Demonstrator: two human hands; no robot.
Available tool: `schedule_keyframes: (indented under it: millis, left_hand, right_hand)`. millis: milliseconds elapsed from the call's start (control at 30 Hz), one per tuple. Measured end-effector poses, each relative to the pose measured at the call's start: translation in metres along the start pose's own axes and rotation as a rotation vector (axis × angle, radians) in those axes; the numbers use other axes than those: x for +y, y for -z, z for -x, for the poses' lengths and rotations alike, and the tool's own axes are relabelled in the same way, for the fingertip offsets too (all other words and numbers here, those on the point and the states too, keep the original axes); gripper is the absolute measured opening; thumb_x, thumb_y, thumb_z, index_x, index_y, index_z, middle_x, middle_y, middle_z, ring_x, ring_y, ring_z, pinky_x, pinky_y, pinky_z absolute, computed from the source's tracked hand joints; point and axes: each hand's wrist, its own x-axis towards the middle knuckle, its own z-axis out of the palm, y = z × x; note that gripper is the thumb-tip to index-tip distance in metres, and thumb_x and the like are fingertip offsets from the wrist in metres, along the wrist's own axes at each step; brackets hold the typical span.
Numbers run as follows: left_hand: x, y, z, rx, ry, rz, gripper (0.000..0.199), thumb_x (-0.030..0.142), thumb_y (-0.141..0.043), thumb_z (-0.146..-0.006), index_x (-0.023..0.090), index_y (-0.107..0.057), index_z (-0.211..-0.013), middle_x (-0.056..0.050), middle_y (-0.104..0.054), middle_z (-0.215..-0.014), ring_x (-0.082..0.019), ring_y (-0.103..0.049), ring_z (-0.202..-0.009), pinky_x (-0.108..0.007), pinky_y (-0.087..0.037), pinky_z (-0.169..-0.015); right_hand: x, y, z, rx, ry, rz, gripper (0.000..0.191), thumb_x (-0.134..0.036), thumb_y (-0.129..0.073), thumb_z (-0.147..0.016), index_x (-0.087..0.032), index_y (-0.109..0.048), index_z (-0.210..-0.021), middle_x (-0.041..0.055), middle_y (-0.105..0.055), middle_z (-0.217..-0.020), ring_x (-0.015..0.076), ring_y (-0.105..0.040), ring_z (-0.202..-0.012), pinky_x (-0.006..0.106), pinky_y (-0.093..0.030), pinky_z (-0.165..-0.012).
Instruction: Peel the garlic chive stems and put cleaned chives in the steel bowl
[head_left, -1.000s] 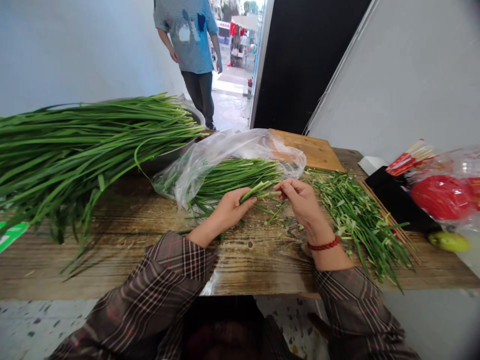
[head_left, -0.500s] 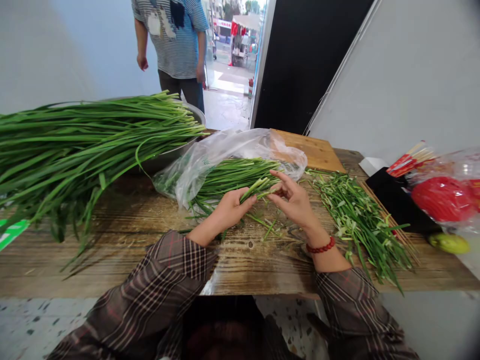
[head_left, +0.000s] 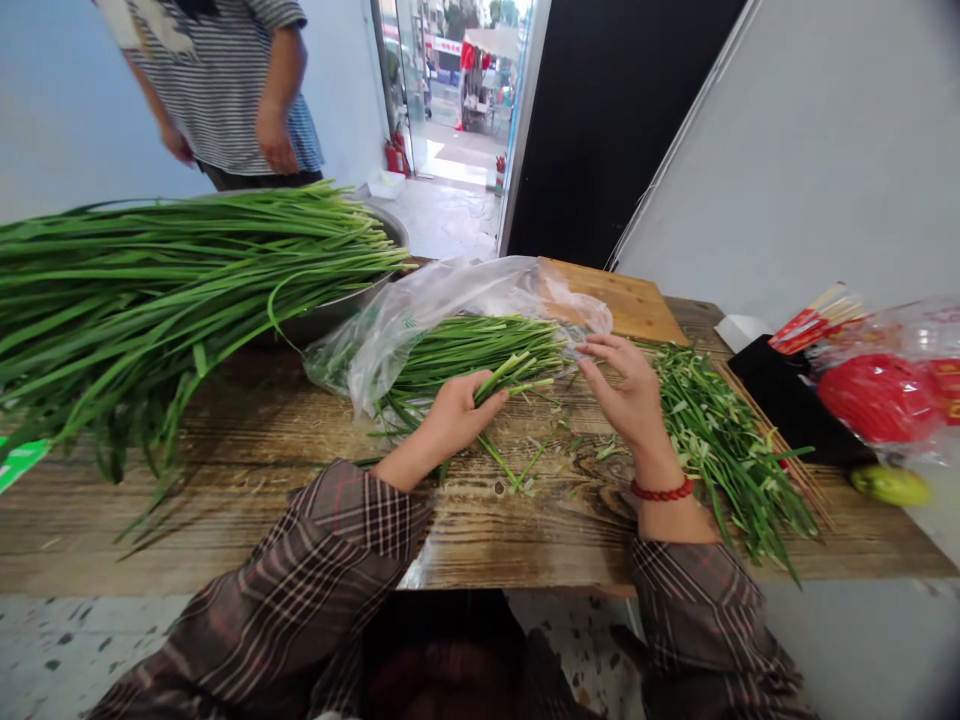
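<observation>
Head view crops the bystander (head_left: 217, 95) at the chest; heaped garlic chives (head_left: 187, 260) mostly hide the metal basin (head_left: 330, 320) beneath. The left hand (head_left: 456, 415) grips a small chive bunch (head_left: 517, 370), pale ends pointing toward the released right hand (head_left: 626, 392) just beside. A plastic bag (head_left: 457, 278) partly covers more stalks (head_left: 480, 345).

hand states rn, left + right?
Left hand: closed, holding a few green stalks.
Right hand: open, fingers loosely bent, nothing visible in it.
</observation>
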Motion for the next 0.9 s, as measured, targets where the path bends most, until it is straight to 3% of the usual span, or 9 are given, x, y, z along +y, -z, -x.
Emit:
schedule_keyframes:
  millis: [133, 267, 367, 533, 667, 767, 900]
  left_hand:
    - [-0.001, -0.001, 0.000, -0.019, -0.037, 0.007, 0.027, 0.037, -0.051, -0.088, 0.015, -0.065, -0.081, 0.000, -0.062, -0.074, -0.016, -0.055, -0.073, -0.026, -0.043, -0.072]
    - [-0.001, -0.002, 0.000, -0.020, -0.062, 0.005, 0.025, 0.034, -0.052, -0.088, 0.015, -0.065, -0.081, 0.000, -0.063, -0.073, -0.016, -0.055, -0.073, -0.025, -0.042, -0.069]
    - [-0.001, -0.002, 0.000, -0.018, -0.071, 0.010, 0.026, 0.035, -0.051, -0.089, 0.014, -0.064, -0.081, 0.000, -0.062, -0.073, -0.016, -0.054, -0.072, -0.025, -0.041, -0.068]
    - [0.001, -0.001, 0.000, -0.031, -0.084, 0.004, 0.029, 0.037, -0.049, -0.091, 0.014, -0.064, -0.082, 0.000, -0.062, -0.075, -0.015, -0.054, -0.072, -0.025, -0.041, -0.069]
    - [-0.001, -0.001, 0.000, 0.003, -0.071, -0.028, 0.029, 0.038, -0.049, -0.090, 0.014, -0.062, -0.079, 0.000, -0.060, -0.072, -0.015, -0.051, -0.069, -0.025, -0.040, -0.067]
    - [-0.002, 0.000, 0.000, 0.061, -0.041, -0.033, 0.030, 0.039, -0.049, -0.090, 0.015, -0.061, -0.077, 0.001, -0.058, -0.069, -0.014, -0.049, -0.066, -0.025, -0.038, -0.064]
    - [0.000, 0.002, 0.000, 0.085, -0.003, 0.005, 0.030, 0.041, -0.050, -0.088, 0.015, -0.063, -0.084, 0.000, -0.062, -0.075, -0.016, -0.053, -0.072, -0.026, -0.042, -0.070]
  right_hand:
    - [-0.023, -0.017, 0.000, -0.128, 0.121, -0.163, 0.018, -0.033, -0.065, -0.087, -0.023, -0.069, -0.101, 0.0070, -0.070, -0.099, 0.0222, -0.064, -0.098, 0.040, -0.049, -0.090]
    - [-0.028, -0.029, 0.003, -0.177, 0.118, -0.225, 0.009, -0.030, -0.065, -0.087, -0.022, -0.067, -0.091, 0.0051, -0.069, -0.088, 0.0202, -0.062, -0.087, 0.037, -0.047, -0.083]
    - [-0.031, -0.037, 0.006, -0.112, -0.016, -0.391, 0.006, -0.024, -0.062, -0.086, -0.021, -0.065, -0.082, 0.0033, -0.067, -0.083, 0.0171, -0.060, -0.082, 0.032, -0.047, -0.077]
    - [-0.043, -0.055, 0.011, -0.072, -0.416, -0.738, 0.012, -0.030, -0.061, -0.083, -0.020, -0.061, -0.078, -0.0010, -0.058, -0.075, 0.0122, -0.053, -0.071, 0.025, -0.043, -0.067]
    - [-0.035, -0.048, 0.008, 0.047, -0.561, -0.907, 0.020, -0.039, -0.060, -0.085, -0.020, -0.057, -0.077, -0.0024, -0.054, -0.072, 0.0114, -0.050, -0.067, 0.025, -0.043, -0.066]
    - [-0.013, -0.025, 0.004, 0.104, -0.486, -0.749, 0.022, -0.040, -0.057, -0.087, -0.021, -0.060, -0.077, -0.0009, -0.057, -0.073, 0.0128, -0.052, -0.067, 0.027, -0.045, -0.068]
    - [0.009, -0.002, 0.002, -0.079, -0.201, -0.212, 0.018, -0.034, -0.059, -0.087, -0.021, -0.069, -0.081, 0.0054, -0.066, -0.086, 0.0196, -0.059, -0.084, 0.037, -0.046, -0.084]
